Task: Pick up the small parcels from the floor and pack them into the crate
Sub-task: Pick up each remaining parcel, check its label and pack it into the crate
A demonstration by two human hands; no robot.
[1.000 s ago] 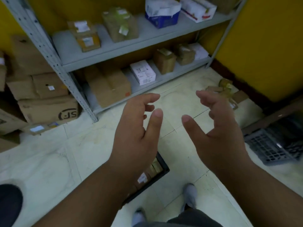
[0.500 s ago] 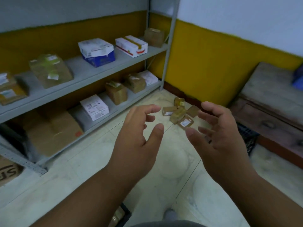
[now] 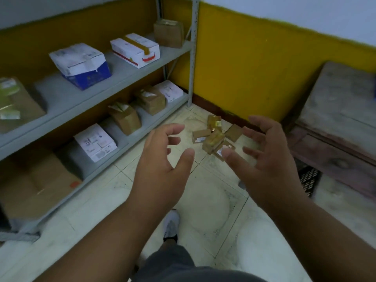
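While both hands hang in the air with nothing in them, the work of this moment is only the reach toward the pile. Far to the left of either grip stands the shelf, carrying boxes that are no part of the job. Next comes the left hand, back toward the camera, its grip half open: fingers loosely bent, thumb spread wide, holding nothing. Between the two grips and beyond them, on the floor near the yellow wall, lie the small parcels, a loose heap of brown cardboard packets, some taped, one showing a white label. They look light and stiff, with tape that may be a little slick; I would judge each is best pinched across its two broad faces, thumb against fingers, or several scooped between both palms. The right hand mirrors the left, fingers curled slightly and spread, grip wide and empty, its thumb lying across the nearest packet in the view but well above it. Beyond the right grip, a dark latticed crate shows partly under a wooden bench.
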